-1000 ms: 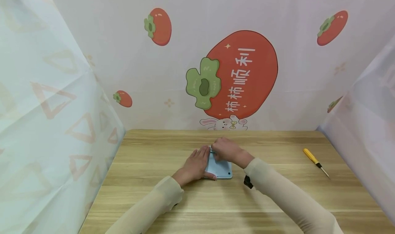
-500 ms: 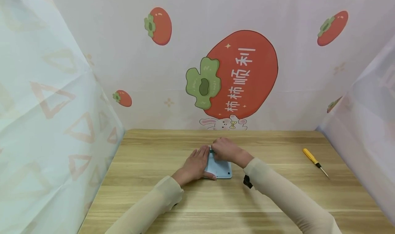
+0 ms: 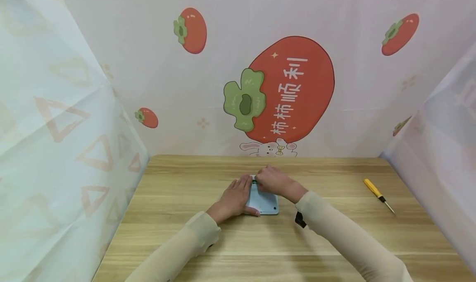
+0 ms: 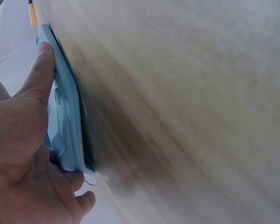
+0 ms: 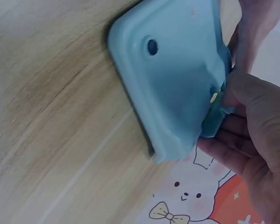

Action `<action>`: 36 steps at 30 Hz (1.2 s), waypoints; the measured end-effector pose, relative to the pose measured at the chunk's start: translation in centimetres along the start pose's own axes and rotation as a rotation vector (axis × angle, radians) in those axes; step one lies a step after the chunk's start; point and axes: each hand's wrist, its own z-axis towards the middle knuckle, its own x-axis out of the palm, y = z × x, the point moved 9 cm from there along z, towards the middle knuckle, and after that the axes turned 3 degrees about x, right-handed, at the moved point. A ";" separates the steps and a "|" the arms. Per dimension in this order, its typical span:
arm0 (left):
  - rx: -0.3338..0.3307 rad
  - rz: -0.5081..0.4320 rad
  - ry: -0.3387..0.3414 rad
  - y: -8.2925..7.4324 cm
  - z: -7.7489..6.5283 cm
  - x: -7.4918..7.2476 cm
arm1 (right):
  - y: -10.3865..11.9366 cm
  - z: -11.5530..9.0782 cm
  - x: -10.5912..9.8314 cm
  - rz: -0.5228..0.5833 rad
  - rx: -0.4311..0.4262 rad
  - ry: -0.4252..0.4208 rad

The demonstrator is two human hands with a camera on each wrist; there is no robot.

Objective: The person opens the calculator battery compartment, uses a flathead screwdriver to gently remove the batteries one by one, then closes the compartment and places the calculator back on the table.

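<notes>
A light blue, flat plastic device with rounded corners [image 3: 265, 202] lies on the table; its exact kind is unclear. My left hand [image 3: 235, 198] grips its left side, the thumb along the near edge and the fingers towards the far edge. At the far end, my right hand [image 3: 276, 180] pinches a small light blue cover piece [image 5: 213, 123] between thumb and curled fingers. Beside it a gap with a green inside [image 3: 254, 181] shows in the head view, and the right wrist view shows a bit of yellow there. The right hand hides the rest of that end.
A yellow-handled screwdriver [image 3: 375, 191] lies at the right of the wooden table [image 3: 178, 187]. A printed cloth [image 3: 178, 87] stands behind the table, and pale cloth walls rise at both sides.
The thin dark slit at the device's far end has widened into a gap with green showing. Both hands keep nearly the same places.
</notes>
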 end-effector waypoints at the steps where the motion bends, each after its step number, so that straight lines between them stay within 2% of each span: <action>1: -0.001 0.002 0.001 0.0 0.0 0.0 | 0.0 -0.1 0.0 0.002 0.000 -0.004; 11: 0.002 -0.001 -0.001 0.0 0.1 0.0 | -0.1 -0.1 -0.3 0.001 -0.025 -0.053; 21: -0.002 -0.013 0.003 0.1 0.1 0.0 | -1.0 0.2 -0.4 0.189 0.003 -0.062; 36: -0.001 -0.016 0.031 0.1 0.0 0.1 | -2.1 0.3 -0.8 0.308 0.023 -0.116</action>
